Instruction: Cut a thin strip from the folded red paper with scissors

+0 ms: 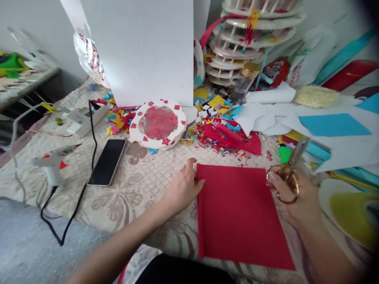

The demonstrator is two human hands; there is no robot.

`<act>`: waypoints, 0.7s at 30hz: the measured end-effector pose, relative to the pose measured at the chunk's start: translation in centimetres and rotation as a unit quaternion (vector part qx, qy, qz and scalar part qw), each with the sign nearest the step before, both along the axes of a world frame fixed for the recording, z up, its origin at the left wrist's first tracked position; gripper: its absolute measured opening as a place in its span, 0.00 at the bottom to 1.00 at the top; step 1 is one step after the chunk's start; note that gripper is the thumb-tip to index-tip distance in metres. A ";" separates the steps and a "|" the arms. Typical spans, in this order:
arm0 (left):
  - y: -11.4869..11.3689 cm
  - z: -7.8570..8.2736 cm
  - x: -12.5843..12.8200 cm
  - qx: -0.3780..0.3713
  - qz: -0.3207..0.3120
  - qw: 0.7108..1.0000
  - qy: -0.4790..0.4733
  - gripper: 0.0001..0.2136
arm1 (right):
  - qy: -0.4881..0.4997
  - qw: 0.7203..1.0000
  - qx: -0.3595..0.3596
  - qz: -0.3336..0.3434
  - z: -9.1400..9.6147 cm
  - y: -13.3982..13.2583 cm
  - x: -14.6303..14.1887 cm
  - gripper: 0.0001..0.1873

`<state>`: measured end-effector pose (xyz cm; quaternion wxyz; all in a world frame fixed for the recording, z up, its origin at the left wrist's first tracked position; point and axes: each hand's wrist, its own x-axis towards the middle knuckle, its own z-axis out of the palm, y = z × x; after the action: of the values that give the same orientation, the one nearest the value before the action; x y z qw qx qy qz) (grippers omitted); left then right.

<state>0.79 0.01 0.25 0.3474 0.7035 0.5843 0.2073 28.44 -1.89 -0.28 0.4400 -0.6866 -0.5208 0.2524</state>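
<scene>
On the patterned tablecloth (142, 185), my left hand (182, 187) lies loosely curled, fingertips pressing the left edge of the flat red paper sheet (239, 213); my right hand (299, 195), fingers closed, grips gold-handled scissors (287, 173) at its right edge, beyond scattered paper scraps (216, 144).

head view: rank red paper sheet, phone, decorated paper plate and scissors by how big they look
1. red paper sheet, though it lies nearest the camera
2. decorated paper plate
3. phone, close to the plate, so unsure
4. scissors, partly hidden by the right hand
</scene>
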 end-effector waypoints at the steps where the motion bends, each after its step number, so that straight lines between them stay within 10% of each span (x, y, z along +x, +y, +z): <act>1: 0.0 0.0 0.2 -0.010 -0.003 1.000 -0.015 0.23 | 0.012 1.000 -0.001 0.011 0.1 0.0 -0.1 0.12; 21: -1.2 0.3 3.8 -0.076 -0.032 0.993 -0.081 0.31 | 0.042 0.999 0.000 0.019 0.5 0.0 0.1 0.11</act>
<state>4.59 -1.20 0.58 0.4521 0.6744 0.5457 0.2074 28.57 -1.84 0.20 0.4564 -0.6655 -0.5146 0.2898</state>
